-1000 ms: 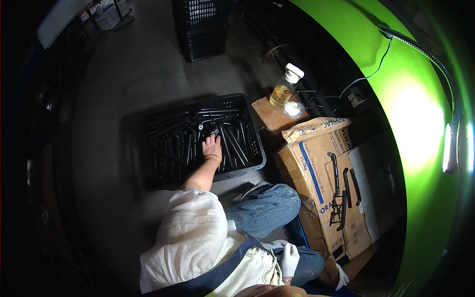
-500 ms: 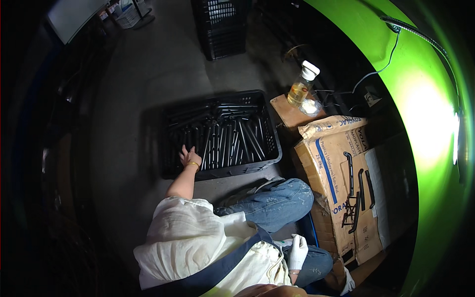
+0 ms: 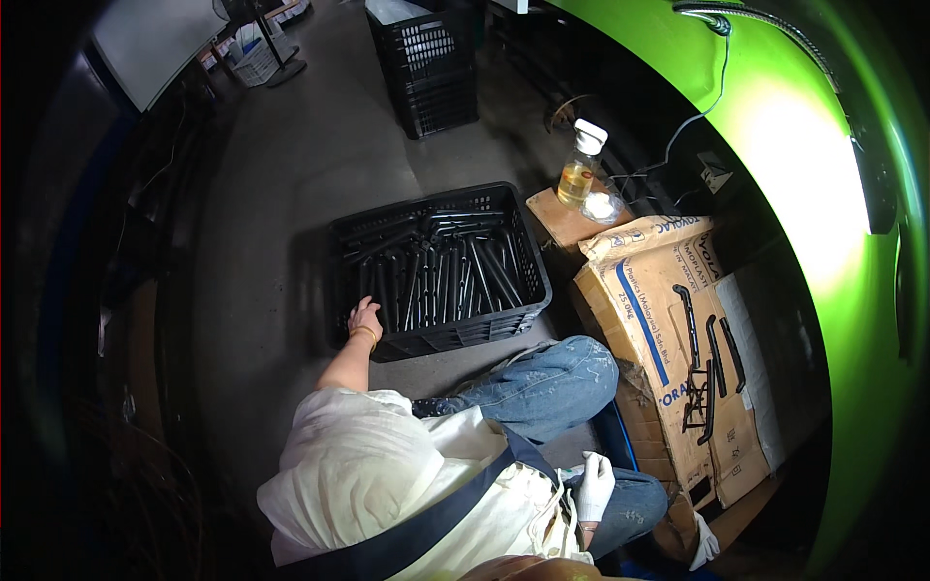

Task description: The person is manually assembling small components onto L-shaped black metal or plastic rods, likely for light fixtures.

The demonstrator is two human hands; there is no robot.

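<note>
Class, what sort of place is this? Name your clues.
Probably a factory or workshop floor: a black crate of long black parts, more crates stacked beyond, and a cardboard box with parts on top.

Blk crate (image 3: 460,336), blu jeans (image 3: 542,385)

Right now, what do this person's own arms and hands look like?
A loose, off-white sleeve covers the upper left arm. The left hand is ungloved, with a thin yellowish band at the wrist. The right hand wears a white glove; the right sleeve can't be made out.
</note>
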